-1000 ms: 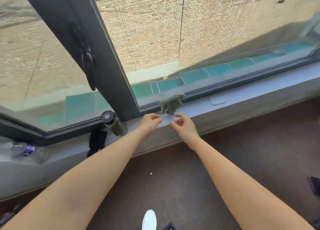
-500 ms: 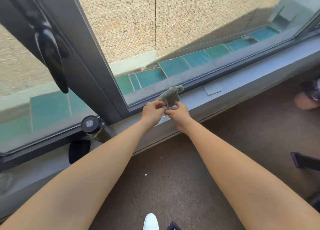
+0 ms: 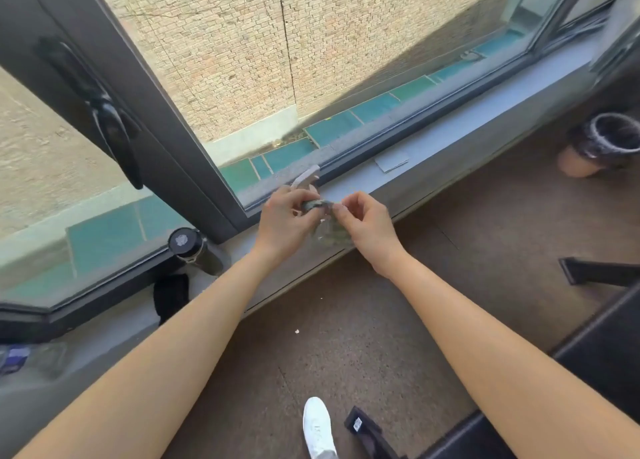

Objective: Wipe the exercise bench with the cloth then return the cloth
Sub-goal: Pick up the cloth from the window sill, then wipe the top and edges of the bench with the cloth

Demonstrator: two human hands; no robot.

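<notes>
Pinching item: cloth (image 3: pixel 317 205), grey-green, bunched, held over the window sill (image 3: pixel 450 140) between both hands. Left hand (image 3: pixel 282 221) clenched round the cloth's left end; right hand (image 3: pixel 363 223) at its 3 o'clock, fingertips (image 3: pixel 337 208) nipping the other end. Below the hands: a clear container (image 3: pixel 327 238), blurred, seemingly the cloth's holder, on the sill. At 9 o'clock: dark bottle (image 3: pixel 183 247), upright. At 2 o'clock: paper slip (image 3: pixel 391 162), flat. At 5 o'clock: exercise bench (image 3: pixel 606 361), black, well apart, likely not yet wiped. Risks: a tug could tip the light container off the sill edge; a snagged fold could slip from the fingertip hold; a swinging elbow could topple the bottle.
</notes>
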